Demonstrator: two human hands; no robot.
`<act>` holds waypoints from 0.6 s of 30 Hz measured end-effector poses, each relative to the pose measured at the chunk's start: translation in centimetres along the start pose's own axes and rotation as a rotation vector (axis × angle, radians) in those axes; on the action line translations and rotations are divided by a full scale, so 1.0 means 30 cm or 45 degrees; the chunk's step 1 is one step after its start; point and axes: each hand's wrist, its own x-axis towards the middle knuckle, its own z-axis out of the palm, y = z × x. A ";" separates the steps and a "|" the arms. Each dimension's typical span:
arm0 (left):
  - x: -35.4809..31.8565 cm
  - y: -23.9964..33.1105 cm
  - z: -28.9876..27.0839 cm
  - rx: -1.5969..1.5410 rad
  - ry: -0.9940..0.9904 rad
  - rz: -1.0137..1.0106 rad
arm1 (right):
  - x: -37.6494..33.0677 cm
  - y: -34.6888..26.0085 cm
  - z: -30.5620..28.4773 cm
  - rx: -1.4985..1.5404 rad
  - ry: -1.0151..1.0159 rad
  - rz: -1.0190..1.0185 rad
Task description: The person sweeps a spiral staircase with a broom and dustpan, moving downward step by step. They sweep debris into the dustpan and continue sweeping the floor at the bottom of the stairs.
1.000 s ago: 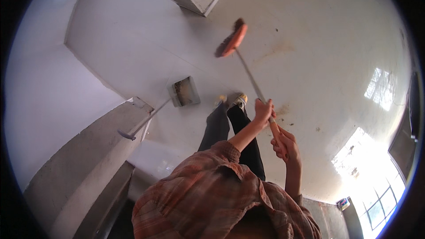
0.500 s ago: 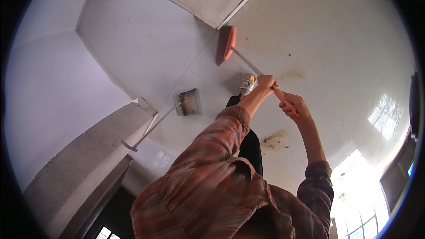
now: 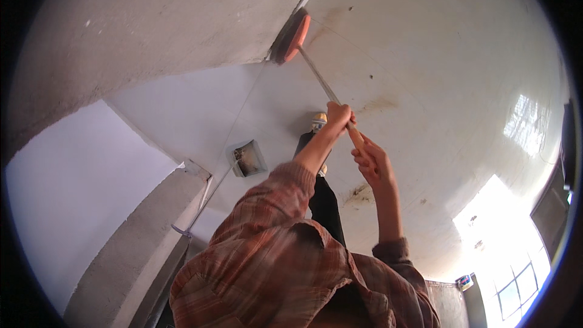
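Observation:
A long-handled broom (image 3: 297, 37) with an orange head and dark bristles reaches forward across the floor, its bristles against the foot of the grey wall near the corner. My left hand (image 3: 340, 115) is closed around the shaft just above the grip. Behind it, my right hand (image 3: 373, 161) wraps the orange grip at the handle's end. To the left of my feet sits a grey dustpan (image 3: 260, 157) holding dark sweepings, with its long thin handle slanting back beside a low wall end.
A rough grey wall (image 3: 182, 18) fills the upper left. The low wall end (image 3: 152, 231) stands at left. Dirt smudges (image 3: 359, 194) and small specks lie on the pale floor (image 3: 443, 115). Bright window light falls on the right, and my foot (image 3: 319, 121) is just ahead of my left forearm.
The broom has shifted from beside the wall corner to against the wall's foot, both hands still gripping it. My view has moved forward, so more of the grey wall shows.

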 end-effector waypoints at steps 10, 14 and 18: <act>-0.136 -0.652 0.348 0.674 -0.265 -0.418 | -0.373 0.195 -0.311 0.345 0.603 -0.232; -0.285 -0.799 0.432 0.633 -0.712 -0.532 | -0.557 0.193 -0.320 0.213 0.814 -0.248; -0.496 -0.828 0.369 0.396 -0.515 -0.448 | -0.721 0.235 -0.297 0.184 0.770 -0.100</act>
